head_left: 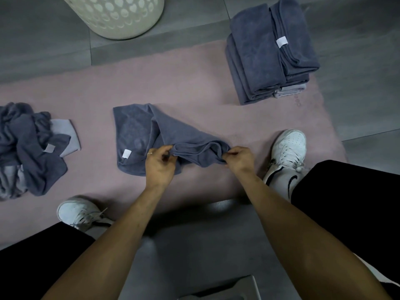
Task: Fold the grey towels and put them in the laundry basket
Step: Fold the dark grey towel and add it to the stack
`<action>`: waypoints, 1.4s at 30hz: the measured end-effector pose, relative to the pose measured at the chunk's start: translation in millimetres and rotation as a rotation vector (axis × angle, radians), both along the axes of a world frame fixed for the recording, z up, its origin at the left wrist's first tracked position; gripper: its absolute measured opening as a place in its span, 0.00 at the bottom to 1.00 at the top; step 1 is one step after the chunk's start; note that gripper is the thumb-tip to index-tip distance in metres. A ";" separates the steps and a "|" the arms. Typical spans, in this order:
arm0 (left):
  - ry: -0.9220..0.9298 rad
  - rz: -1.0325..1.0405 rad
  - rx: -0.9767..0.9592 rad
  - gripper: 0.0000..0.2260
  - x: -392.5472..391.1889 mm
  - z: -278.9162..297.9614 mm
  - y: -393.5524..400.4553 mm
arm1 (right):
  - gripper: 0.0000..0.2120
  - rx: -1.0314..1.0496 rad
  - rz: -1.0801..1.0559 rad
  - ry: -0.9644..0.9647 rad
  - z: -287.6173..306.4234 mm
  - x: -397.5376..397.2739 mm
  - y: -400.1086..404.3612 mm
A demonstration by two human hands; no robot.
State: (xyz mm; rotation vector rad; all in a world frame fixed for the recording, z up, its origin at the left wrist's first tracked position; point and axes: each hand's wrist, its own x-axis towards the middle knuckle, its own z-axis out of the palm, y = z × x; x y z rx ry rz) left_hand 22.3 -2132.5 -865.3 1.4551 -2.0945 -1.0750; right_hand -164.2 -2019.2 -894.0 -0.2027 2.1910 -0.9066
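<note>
Mid-mat [194, 83], left hand [160, 163] and right hand [239, 158] each pinch the limp grey towel's [138, 128] near edge; corners grip best.

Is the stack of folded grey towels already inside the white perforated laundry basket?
No, the stack of folded grey towels sits on the pink mat, apart from the white perforated laundry basket.

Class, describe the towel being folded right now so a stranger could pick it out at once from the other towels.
Find the pink mat on the grey floor. At its middle lies one grey towel, between a crumpled pile and a neat folded stack. It alone is pinched by both hands, left hand and right hand.
</note>
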 end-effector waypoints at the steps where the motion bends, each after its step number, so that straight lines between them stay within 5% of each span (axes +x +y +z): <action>1: -0.004 0.007 -0.004 0.10 0.4 0.0 -1.4 | 0.03 -0.002 -0.036 0.017 4.2 -2.2 0.6; 4: -0.009 0.061 -0.010 0.09 3.0 -1.4 -6.0 | 0.03 0.026 -0.113 0.029 17.0 -10.2 2.6; 8: 0.017 0.144 0.020 0.09 3.2 4.0 -10.4 | 0.10 -0.143 -0.360 -0.306 29.7 -17.0 2.7; 11: 0.017 0.167 0.009 0.09 3.5 10.1 -12.0 | 0.08 -0.189 -0.336 -0.389 41.6 -22.5 3.2; 18: 0.004 0.107 -0.102 0.10 6.3 8.9 -15.9 | 0.02 -0.044 0.070 0.216 54.2 -33.1 -5.8; 24: 0.049 0.116 -0.089 0.15 10.9 29.0 -18.0 | 0.03 0.155 0.027 0.047 56.2 -28.4 -8.3; 28: 0.190 0.118 -0.005 0.20 5.6 69.6 -18.7 | 0.13 0.178 0.157 0.076 83.3 -23.0 -12.5; 32: 0.274 0.040 0.061 0.25 4.2 133.0 -30.0 | 0.10 0.106 0.182 0.100 130.3 -16.9 -17.3; 36: 0.208 0.024 0.107 0.19 3.5 206.5 -50.3 | 0.10 -0.087 0.140 0.037 207.5 -13.0 -35.0; 42: 0.385 0.192 0.046 0.15 25.6 291.6 -65.8 | 0.04 -0.481 0.058 0.304 323.3 8.3 -57.0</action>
